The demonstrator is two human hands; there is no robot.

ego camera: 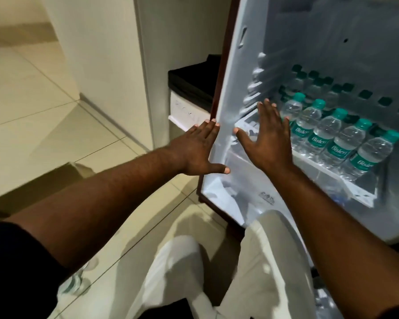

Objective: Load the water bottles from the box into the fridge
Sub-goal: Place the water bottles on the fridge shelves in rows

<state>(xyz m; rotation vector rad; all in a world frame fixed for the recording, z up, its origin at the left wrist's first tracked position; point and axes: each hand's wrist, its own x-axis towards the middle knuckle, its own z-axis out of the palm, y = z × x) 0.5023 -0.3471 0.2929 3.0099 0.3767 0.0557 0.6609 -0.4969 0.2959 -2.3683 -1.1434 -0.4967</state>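
Forearms (pixel 101 203) foremost; left hand (pixel 199 154), right hand (pixel 268 140) flat, fingers spread, empty. Rear teal-capped clear plastic water bottles (pixel 297 83) blurred.

1. The fridge (pixel 240 65) is open, its white inside lit. Rows of green-capped water bottles (pixel 327 132) stand upright on a shelf (pixel 359 191), and the front row of five shows teal labels.
2. The right grip (pixel 268 139) is spread flat with straight fingers inside the fridge, just left of the front bottles, holding nothing.
3. The left grip (pixel 197 151) is spread flat too, its fingertips at the fridge's dark red front edge; contact is unclear.
4. A blurred brown box (pixel 32 187) sits on the tiled floor (pixel 32 100) beyond the left forearm.
5. A clear bottle (pixel 75 283) shows on the floor beneath that arm, partly hidden.
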